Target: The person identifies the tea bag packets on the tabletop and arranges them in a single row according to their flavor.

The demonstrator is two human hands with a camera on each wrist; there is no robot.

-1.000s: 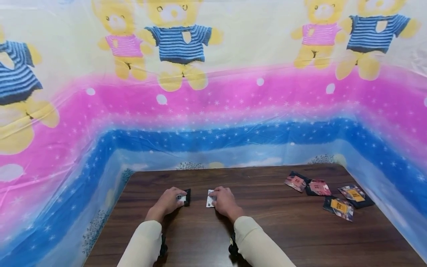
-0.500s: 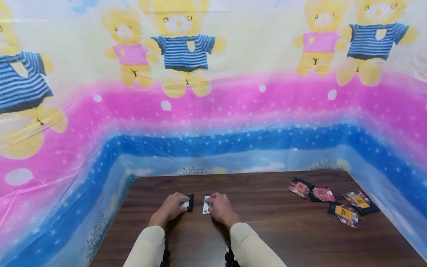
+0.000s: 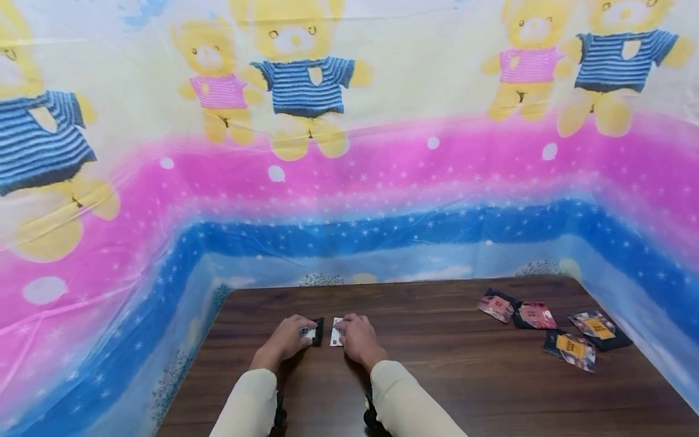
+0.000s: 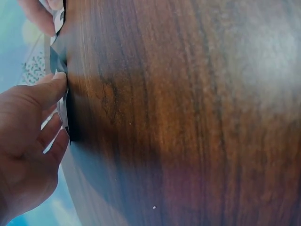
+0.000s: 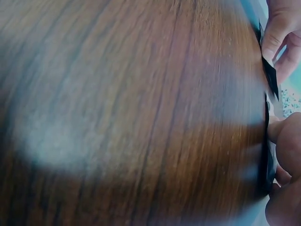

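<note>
My left hand [image 3: 287,337] pinches a small flat sachet [image 3: 318,332], white-labelled with a dark end that sticks out to the right. In the left wrist view, the left thumb [image 4: 59,77] lies on the near side of that thin sachet, with fingers behind it. Facing it, my right hand [image 3: 359,338] grips another sachet [image 3: 335,337], whose white printed face shows at its left edge. Seen edge-on in the right wrist view, this sachet has a dark side [image 5: 269,160] toward the camera. Only a narrow gap separates the two sachets, held low over the wooden table [image 3: 437,376].
Toward the table's right side lie several dark sachets: two with pink-red fronts, one left [image 3: 496,305] and one right [image 3: 535,315], and two with orange labels, one nearer [image 3: 570,350] and one farther [image 3: 599,329]. A bear-printed curtain [image 3: 349,243] surrounds the table's back and sides.
My hands have drawn closer together, narrowing the gap between the two sachets. Both keep their hold. The head view has shifted slightly; the sachets on the right lie as before.
</note>
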